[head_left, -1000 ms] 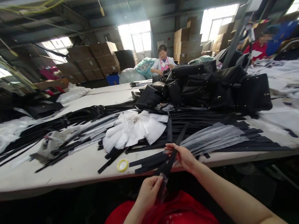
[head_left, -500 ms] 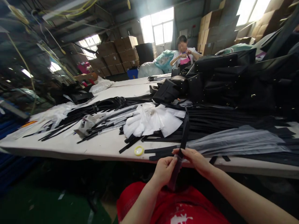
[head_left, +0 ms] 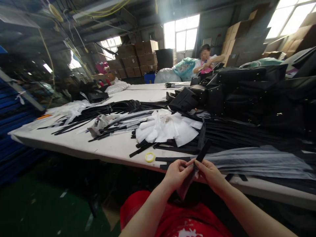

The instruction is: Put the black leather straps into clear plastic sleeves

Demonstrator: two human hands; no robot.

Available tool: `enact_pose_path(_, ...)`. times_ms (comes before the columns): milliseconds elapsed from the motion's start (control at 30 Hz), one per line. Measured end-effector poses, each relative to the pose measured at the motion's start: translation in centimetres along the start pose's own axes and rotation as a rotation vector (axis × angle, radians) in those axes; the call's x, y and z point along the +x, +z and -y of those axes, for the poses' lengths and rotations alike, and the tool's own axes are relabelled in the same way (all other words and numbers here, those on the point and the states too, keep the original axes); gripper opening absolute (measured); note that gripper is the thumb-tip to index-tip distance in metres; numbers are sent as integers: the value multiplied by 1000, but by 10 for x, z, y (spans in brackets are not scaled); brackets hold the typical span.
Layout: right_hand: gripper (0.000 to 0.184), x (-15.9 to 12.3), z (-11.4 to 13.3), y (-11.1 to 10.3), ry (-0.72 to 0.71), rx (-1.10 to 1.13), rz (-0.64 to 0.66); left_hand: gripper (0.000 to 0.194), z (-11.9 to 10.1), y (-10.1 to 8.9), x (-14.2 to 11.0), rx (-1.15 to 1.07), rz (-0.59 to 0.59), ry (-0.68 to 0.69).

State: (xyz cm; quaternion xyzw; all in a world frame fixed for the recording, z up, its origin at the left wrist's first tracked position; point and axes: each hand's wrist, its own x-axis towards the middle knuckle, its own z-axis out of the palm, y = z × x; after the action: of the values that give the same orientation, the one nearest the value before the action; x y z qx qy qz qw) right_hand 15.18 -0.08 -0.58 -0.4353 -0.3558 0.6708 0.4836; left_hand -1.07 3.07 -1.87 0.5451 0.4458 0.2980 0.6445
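Observation:
Both my hands meet over the table's near edge, closed on one black strap (head_left: 204, 150). My left hand (head_left: 176, 172) pinches it together with a thin clear plastic sleeve (head_left: 185, 187) that hangs down towards my lap. My right hand (head_left: 209, 174) grips the strap just above the sleeve's mouth, thumb on top. The strap's upper end points away from me, over the table. Right beside my right hand lies a bundle of straps in greyish see-through sleeves (head_left: 259, 161). Past my hands, a heap of white plastic sleeves (head_left: 168, 128) rests on black straps.
A yellow tape roll (head_left: 149, 157) lies near the front edge of the white table (head_left: 111, 148). Many loose black straps (head_left: 234, 131) spread across the right side. Behind them is a pile of black bags (head_left: 247, 89). A co-worker (head_left: 206, 62) sits beyond the far side.
My view has swung left. The strap's end now stands up shorter and tilts right above my hands; before, a longer length ran onto the table. Both hands keep their hold.

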Motion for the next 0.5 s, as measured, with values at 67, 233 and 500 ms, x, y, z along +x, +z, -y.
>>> enact_pose_path(67, 41, -6, 13, -7, -73, 21, -58, 54, 2, -1, -6, 15, 146, -47)
enact_pose_path(233, 31, -35, 86, -96, -422, 35, -508, 35, 27, -21, -22, 185, 470, -236)
enact_pose_path(500, 26, -100, 160, -283, -545, -207, -1163, 33, 12, -28, 4, 385, 297, -87)
